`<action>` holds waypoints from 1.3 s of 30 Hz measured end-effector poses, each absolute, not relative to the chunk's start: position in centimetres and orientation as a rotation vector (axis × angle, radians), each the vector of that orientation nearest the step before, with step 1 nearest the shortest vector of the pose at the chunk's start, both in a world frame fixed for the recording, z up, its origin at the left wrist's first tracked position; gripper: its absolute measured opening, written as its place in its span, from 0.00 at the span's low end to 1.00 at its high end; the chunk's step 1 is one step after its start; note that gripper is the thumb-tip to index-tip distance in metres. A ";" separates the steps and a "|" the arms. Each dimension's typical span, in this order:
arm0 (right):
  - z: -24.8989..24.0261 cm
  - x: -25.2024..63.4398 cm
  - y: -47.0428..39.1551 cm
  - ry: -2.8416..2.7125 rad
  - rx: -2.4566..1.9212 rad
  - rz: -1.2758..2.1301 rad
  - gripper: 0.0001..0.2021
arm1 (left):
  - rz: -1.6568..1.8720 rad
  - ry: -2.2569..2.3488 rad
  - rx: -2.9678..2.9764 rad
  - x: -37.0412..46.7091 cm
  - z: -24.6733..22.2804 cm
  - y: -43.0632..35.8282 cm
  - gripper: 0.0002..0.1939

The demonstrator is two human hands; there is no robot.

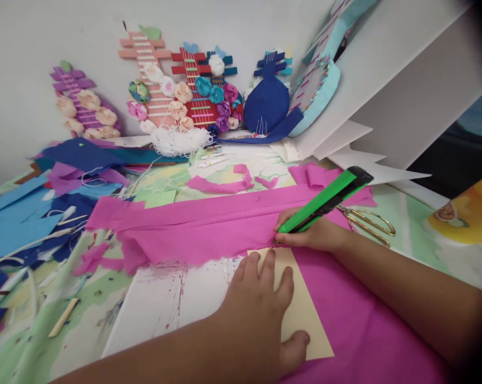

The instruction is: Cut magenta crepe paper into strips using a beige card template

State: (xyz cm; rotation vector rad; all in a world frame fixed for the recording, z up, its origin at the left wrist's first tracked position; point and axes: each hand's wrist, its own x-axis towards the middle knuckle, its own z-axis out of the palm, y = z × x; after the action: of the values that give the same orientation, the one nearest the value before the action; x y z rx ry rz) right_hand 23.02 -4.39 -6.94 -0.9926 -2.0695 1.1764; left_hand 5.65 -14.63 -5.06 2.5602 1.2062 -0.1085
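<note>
Cutter [321, 200], green and black, is slanting over the surface [409, 224], well in from its far edge, its lower end pointing down beside the far edge of a cream card [305, 314]. The right hand [310, 232] is closing its fingers around the cutter; the left hand [260, 298] is pressing flat on the card, fingers spread, gripping nothing. The card is lying partly over pink material [345, 314], which is also stretching in a wrinkled band beyond both hands, and a marked white board [144, 309] is showing left of the card. Gold-handled scissors [371, 224] are resting just beyond the right wrist. Toward the surface's left edge, blue and purple scraps [20, 213] are lying in a heap. Along the far edge, decorated instrument-shaped crafts [203, 109] are standing against the wall [84, 32], with tangled white string [180, 141] sitting in front.
</note>
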 end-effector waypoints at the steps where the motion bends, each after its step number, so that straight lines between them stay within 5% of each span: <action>1: -6.9 23.0 -4.4 -2.068 -1.002 1.152 0.10 | -0.107 1.212 2.561 5.7 -5.0 -14.6 0.37; 39: -7.4 22.7 -4.3 -2.185 -1.018 1.036 0.11 | -0.140 1.171 2.526 5.5 -4.8 -14.4 0.36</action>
State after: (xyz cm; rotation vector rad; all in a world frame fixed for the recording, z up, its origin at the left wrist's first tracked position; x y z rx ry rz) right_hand 22.73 -4.29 -7.38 -1.0180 -2.1850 1.0358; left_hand 5.47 -14.37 -4.76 2.5258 1.1712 -0.1401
